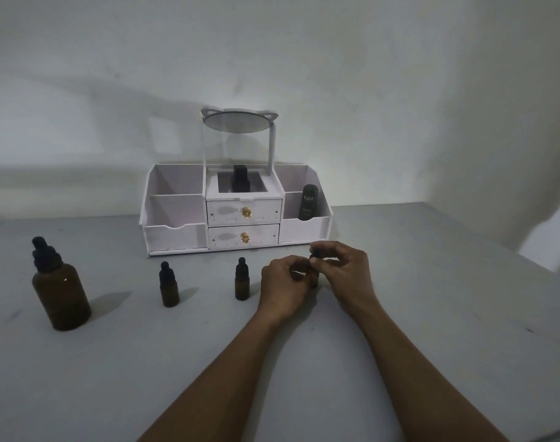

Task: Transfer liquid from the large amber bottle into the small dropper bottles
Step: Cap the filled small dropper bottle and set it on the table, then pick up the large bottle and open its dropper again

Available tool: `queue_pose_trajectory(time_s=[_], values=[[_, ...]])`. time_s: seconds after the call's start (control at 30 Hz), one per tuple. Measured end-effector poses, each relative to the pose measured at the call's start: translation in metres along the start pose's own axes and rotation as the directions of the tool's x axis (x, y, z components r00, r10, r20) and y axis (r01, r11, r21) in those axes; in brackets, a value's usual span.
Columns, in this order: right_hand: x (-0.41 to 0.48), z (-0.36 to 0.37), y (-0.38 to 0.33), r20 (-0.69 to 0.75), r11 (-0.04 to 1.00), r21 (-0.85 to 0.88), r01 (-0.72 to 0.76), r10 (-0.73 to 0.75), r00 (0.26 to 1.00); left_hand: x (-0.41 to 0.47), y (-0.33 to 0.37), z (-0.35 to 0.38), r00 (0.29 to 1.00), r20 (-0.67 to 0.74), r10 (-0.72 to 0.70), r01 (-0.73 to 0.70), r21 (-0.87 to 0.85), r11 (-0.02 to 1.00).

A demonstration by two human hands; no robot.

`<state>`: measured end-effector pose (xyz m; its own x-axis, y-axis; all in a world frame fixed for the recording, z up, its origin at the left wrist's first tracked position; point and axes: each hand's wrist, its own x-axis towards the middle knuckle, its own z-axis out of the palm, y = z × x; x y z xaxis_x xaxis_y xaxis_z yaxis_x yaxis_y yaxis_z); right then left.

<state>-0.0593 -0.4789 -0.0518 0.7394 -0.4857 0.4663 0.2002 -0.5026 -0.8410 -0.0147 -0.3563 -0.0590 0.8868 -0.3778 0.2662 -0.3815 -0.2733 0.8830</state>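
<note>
The only writing I can read is "Kahf", in white on the black bottle [308, 202] standing in the right-hand compartment of the white organiser [173, 232] at the back of the table [431, 314]; the smaller print beneath it is too fine to make out. In front of the organiser both hands meet on a small dropper bottle [314, 280]: the left hand [280, 283] curls round its amber body, and the right hand [347, 271] pinches its black cap [314, 251] between thumb and fingertips. The large amber bottle [61, 293] stands capped at the far left, with the left dropper bottle [169, 287] and the middle dropper bottle [241, 280] upright and capped between it and the hands
</note>
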Motion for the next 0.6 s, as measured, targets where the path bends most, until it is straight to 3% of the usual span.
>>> queue_pose_trajectory(time_s=[0.3, 0.43, 0.6], values=[[-0.001, 0.002, -0.002, -0.005, 1.0, -0.012, -0.014, 0.014, 1.0, 0.002, -0.002, 0.002, 1.0, -0.007, -0.002, 0.002, 0.031, 1.0], [-0.006, -0.001, -0.003, -0.008, 0.999, 0.008, 0.04, -0.04, 0.999, -0.012, 0.005, -0.003, 0.996, 0.002, -0.093, 0.093, -0.021, 0.995], [-0.012, -0.009, -0.017, -0.123, 0.996, -0.018, 0.089, -0.091, 0.988, -0.049, 0.014, -0.045, 0.977, 0.094, -0.189, 0.199, -0.118, 0.973]])
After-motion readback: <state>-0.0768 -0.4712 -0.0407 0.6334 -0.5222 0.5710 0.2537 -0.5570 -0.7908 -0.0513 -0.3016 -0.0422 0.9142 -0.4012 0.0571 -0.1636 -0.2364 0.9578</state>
